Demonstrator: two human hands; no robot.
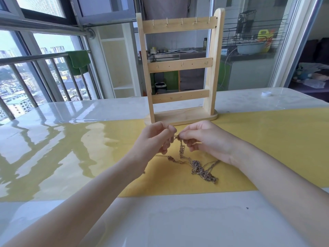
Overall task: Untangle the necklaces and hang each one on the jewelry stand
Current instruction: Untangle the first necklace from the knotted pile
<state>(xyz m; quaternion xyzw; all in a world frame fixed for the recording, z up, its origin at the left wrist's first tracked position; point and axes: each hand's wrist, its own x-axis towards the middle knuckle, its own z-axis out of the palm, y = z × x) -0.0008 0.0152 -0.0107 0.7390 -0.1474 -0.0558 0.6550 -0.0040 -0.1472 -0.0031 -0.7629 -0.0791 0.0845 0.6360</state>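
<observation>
A tangle of gold-coloured necklaces (201,169) lies on the yellow mat (267,148), just in front of me. One chain (181,148) rises from the heap to my fingertips. My left hand (154,138) and my right hand (206,139) both pinch the top of that chain, fingertips nearly touching, a little above the mat. Behind them stands the wooden jewelry stand (179,65) with three crossbars; small hooks line the top bar, and nothing hangs on them.
The glossy white table (160,220) reaches the near edge. A small white cap (266,94) lies at the far right. A railing with a green towel (79,59) and windows lie at the left, glass doors behind the stand.
</observation>
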